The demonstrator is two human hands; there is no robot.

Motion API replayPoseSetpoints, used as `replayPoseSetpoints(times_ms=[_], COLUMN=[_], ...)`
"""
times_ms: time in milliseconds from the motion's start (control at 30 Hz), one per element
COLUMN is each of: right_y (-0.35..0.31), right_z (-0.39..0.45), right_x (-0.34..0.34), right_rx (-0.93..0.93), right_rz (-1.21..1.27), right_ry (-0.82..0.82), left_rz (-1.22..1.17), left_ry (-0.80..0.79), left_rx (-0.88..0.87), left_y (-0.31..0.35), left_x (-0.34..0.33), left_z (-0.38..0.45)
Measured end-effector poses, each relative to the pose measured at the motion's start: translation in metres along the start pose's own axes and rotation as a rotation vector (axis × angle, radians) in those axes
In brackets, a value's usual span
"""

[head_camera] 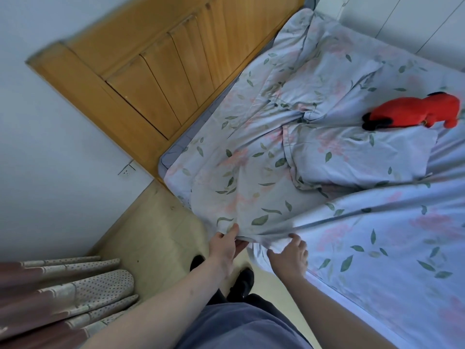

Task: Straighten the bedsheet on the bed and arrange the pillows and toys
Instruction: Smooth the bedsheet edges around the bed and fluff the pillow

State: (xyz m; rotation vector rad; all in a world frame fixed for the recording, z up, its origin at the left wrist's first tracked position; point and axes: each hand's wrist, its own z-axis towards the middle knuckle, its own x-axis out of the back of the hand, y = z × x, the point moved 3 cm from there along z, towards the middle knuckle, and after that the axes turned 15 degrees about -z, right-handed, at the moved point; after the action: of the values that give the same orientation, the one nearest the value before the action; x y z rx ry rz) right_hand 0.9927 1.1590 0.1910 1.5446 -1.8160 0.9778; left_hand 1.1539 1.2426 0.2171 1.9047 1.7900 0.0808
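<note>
White walls and a pale floor (156, 235) surround a bed with a wooden headboard (151, 71). On the bed lies the sheet (377, 248), light blue with leaves and pink flowers, and its near edge is gathered into folds at the bed's side. The left hand (224, 248) pinches this edge, thumb on top. The right hand (292, 255) is just beside it, fingers curled into the bunched cloth. Two pillows (352, 152) in the same print lie crooked near the headboard. A red toy (415, 112) rests on the nearer pillow's far edge. A curtain (63, 293) hangs at the lower left, and dark shoes (241, 278) stand on the floor.
</note>
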Motion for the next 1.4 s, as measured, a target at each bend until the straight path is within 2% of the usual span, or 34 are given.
replayPoseSetpoints(times_ms=[100,200,300,400,533,733,833,900,1000,1067,1133,1200,1267,1333,1400], right_y=[-0.008,-0.019,-0.011,0.012,0.034,0.042,0.033,0.027,0.022,0.023,0.022,0.020,0.016,0.013,0.015], right_z=[0.001,0.009,0.020,0.015,-0.005,-0.023,-0.019,-0.017,-0.019,-0.020,-0.021,-0.022,-0.021,-0.019,-0.020], right_x=[-0.011,-0.013,0.002,0.023,0.044,0.052,0.052,0.050,0.049,0.048,0.046,0.044,0.042,0.040,0.039], right_rx=[-0.029,-0.092,-0.139,-0.072,0.165,0.368,0.456,0.478,0.468,0.464,0.455,0.431,0.414,0.408,0.416], right_rz=[0.008,0.095,0.234,0.322,0.139,-0.265,-0.416,-0.458,-0.459,-0.460,-0.473,-0.483,-0.484,-0.493,-0.519], right_ry=[-0.127,-0.145,-0.024,0.120,0.207,0.056,0.022,0.027,0.010,-0.007,-0.004,-0.008,-0.014,-0.023,-0.041], left_rz=[-0.019,-0.011,0.033,0.115,0.116,0.022,0.018,-0.011,-0.060,-0.030,-0.004,-0.103,-0.176,-0.156,-0.007], left_ry=[-0.073,-0.101,-0.119,-0.047,0.061,0.103,0.130,0.116,0.045,0.061,0.039,-0.037,-0.036,0.022,0.138], left_rx=[0.061,0.071,0.033,-0.029,-0.052,0.052,0.040,-0.015,0.067,0.048,-0.046,-0.138,-0.254,-0.328,-0.314], left_y=[-0.003,-0.006,-0.003,0.005,0.018,0.039,0.061,0.078,0.095,0.108,0.128,0.146,0.168,0.190,0.200], left_x=[-0.009,-0.020,-0.022,-0.011,0.006,0.016,0.008,0.004,0.009,0.021,0.027,0.026,0.021,0.021,0.030], left_z=[-0.004,-0.008,-0.006,0.003,0.032,0.088,0.092,0.095,0.107,0.118,0.127,0.128,0.119,0.124,0.135])
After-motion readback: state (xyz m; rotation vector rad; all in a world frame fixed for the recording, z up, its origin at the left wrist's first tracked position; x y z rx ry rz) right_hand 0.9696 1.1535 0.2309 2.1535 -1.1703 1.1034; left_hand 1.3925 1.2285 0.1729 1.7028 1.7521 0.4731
